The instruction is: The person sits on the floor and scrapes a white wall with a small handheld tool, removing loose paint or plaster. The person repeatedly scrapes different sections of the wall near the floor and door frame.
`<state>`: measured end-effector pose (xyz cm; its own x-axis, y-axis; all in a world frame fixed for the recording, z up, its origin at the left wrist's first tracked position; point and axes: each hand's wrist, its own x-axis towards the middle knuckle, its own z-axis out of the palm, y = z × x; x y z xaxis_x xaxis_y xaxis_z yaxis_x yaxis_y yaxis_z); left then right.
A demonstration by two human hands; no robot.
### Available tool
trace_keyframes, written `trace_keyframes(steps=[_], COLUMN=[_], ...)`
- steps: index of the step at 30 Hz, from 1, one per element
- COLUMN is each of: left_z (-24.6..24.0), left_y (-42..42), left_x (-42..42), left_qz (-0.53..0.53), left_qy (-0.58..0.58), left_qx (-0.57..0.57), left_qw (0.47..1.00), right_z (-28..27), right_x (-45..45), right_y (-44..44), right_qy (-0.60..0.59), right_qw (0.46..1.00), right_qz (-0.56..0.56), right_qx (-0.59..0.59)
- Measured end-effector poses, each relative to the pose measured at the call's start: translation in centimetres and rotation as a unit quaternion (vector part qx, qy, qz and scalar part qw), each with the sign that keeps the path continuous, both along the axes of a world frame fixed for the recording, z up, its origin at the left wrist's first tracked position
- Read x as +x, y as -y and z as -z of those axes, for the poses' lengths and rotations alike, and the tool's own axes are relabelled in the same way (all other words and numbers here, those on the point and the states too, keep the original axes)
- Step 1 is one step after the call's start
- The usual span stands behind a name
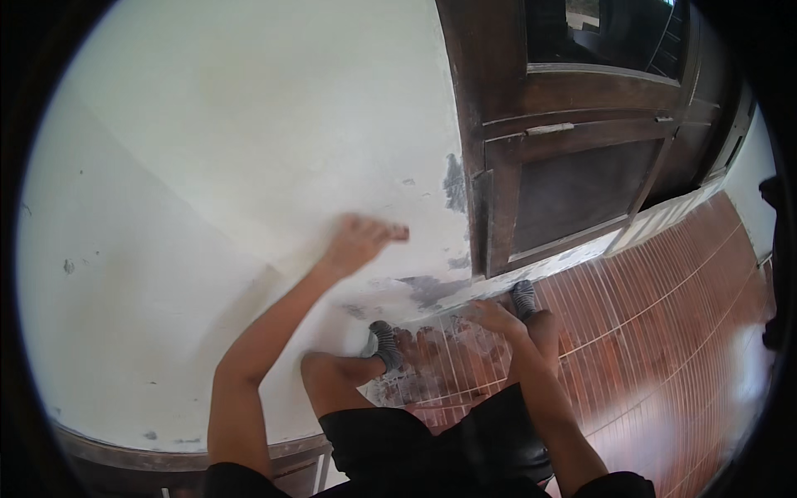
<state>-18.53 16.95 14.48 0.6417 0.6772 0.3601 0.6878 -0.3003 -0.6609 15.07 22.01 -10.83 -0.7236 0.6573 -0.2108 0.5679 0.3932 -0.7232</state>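
Against the white plastered wall (348, 118), my left hand (356, 244) is raised and blurred. Its fingers are closed on a small brown piece (399, 233), which looks like folded sandpaper, though the blur hides its details. Grey bare patches (453, 183) mark the plaster beside the door frame and along the wall's foot. My right hand (498, 319) hangs lower, over the floor near the base of the wall, with its fingers apart and nothing visible in it.
A dark wooden door or panel frame (507, 205) stands right of the wall. White dust and footprints lie on the reddish tiled floor (629, 311) between my feet in striped socks (386, 345). Another wooden frame (180, 462) runs along the lower left.
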Motion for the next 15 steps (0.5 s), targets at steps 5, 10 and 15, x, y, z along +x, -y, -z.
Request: trace_keyframes(steps=[5, 10, 15], left_z=[-24.1, -26.0, -1.0], left_y=[-0.3, -0.9, -0.7], left_x=[-7.9, -2.8, 2.2], left_qz=[-0.118, -0.056, -0.003], left_qy=[0.211, 0.4, 0.017], left_qx=[0.491, 0.556, 0.106], left_qw=[0.837, 0.727, 0.994], right_z=[-0.8, -0.7, 0.2], right_x=[-0.5, -2.7, -4.9], right_y=[-0.8, -1.2, 0.6], right_qy=[0.015, 0.021, -0.022], right_qw=[1.0, 1.0, 0.998], right_qz=[-0.014, 0.002, -0.042], right_qx=[-0.024, 0.002, -0.036])
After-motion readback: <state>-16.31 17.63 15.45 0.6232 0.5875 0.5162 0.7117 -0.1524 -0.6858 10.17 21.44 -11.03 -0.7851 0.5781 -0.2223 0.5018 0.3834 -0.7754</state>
